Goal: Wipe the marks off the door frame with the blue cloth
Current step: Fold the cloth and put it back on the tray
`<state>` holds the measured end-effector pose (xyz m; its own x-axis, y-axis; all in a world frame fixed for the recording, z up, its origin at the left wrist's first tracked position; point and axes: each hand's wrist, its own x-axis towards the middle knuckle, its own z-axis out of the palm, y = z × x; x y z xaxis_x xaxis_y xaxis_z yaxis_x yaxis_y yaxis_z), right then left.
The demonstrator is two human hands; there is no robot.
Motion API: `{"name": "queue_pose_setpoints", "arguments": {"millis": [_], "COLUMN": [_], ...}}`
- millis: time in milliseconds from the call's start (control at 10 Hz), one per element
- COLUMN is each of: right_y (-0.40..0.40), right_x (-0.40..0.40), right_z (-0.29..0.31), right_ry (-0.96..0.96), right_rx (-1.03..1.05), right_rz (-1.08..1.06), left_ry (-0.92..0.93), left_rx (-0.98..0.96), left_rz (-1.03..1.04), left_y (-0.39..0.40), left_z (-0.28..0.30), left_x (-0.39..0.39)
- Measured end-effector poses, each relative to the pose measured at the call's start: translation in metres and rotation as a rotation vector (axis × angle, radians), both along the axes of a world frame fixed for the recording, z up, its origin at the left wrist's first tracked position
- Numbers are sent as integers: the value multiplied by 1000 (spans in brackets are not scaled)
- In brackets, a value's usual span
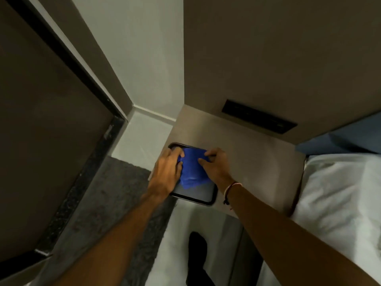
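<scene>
Cloth: 1 blue cloth (192,171), bunched, lying on the dark tray (198,194); covers the tray's far part, near part bare.
Tray: 1, black w/ rounded rim, at the near-left corner of the bedside table (247,153), rim at the table edge.
Hands: 2, both yours, both on the cloth.
L hand (168,170): arm in from lower left, palm down, fingers curled over the cloth's left edge, gripping it.
R hand (214,165): arm in from lower right, thumb + forefinger pinching the cloth's top right; 1 wristband (232,187).
Door frame (82,79): 1 dark frame, far left, well apart from the cloth.
Room: floor strip + grey mat (115,195) betw. frame and table; bed (340,193) touching the table's right side.
</scene>
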<state>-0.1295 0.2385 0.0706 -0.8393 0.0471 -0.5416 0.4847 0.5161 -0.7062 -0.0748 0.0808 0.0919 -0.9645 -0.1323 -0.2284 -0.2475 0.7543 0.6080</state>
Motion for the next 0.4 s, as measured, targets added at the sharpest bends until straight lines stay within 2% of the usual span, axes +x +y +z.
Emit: {"name": "queue_pose_setpoints", "arguments": {"millis": [100,200,300,400], "right_y": [11,18,21,22], "right_x": [7,11,12,9], "right_z": [-66,-96,-111,-110], "right_ry": [-131,-210,-284,-305], "right_rx": [13,15,49,82], "right_rz": [60,124,237,301], "left_ry": [-164,-215,-321,-332], "left_rx": [7,19,77,60], "left_rz": [53,68,80,55], "left_y": [16,21,20,17], "left_z": [-62,-92,-110,-110], "left_x": [1,5,13,13]}}
